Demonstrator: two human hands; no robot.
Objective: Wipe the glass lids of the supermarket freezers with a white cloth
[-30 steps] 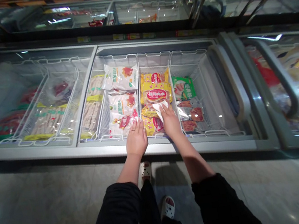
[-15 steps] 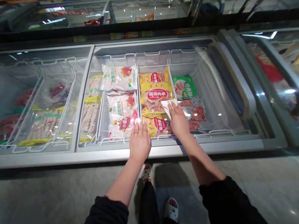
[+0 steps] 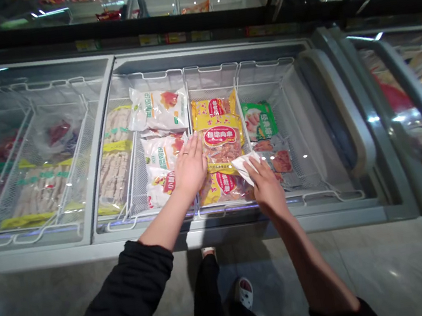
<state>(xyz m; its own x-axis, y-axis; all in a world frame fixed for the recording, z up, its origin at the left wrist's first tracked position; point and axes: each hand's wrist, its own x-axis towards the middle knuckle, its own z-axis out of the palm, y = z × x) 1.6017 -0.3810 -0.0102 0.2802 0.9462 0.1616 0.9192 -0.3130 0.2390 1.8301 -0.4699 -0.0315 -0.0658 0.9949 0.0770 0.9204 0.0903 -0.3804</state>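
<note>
My left hand (image 3: 189, 168) reaches into the open chest freezer (image 3: 210, 54) with fingers stretched out flat, their tips on the left edge of a yellow packet with a red label (image 3: 221, 143). That packet lies in the middle wire basket on top of other yellow packets (image 3: 219, 186). My right hand (image 3: 266, 184) is closed on a white cloth (image 3: 245, 166) at the right side of the same basket. White bags with red print (image 3: 157, 110) fill the basket to the left.
A green packet (image 3: 259, 121) and red meat packs (image 3: 280, 160) lie in the right basket. The slid-back glass lid with its handle (image 3: 340, 100) sits at right. A closed glass lid (image 3: 29, 149) covers baskets at left. My feet (image 3: 243, 291) stand on the tiled floor.
My left hand has gone from the freezer's front rim forward into the basket onto the yellow packet. My right hand with the cloth drew slightly right and back. The view tipped closer.
</note>
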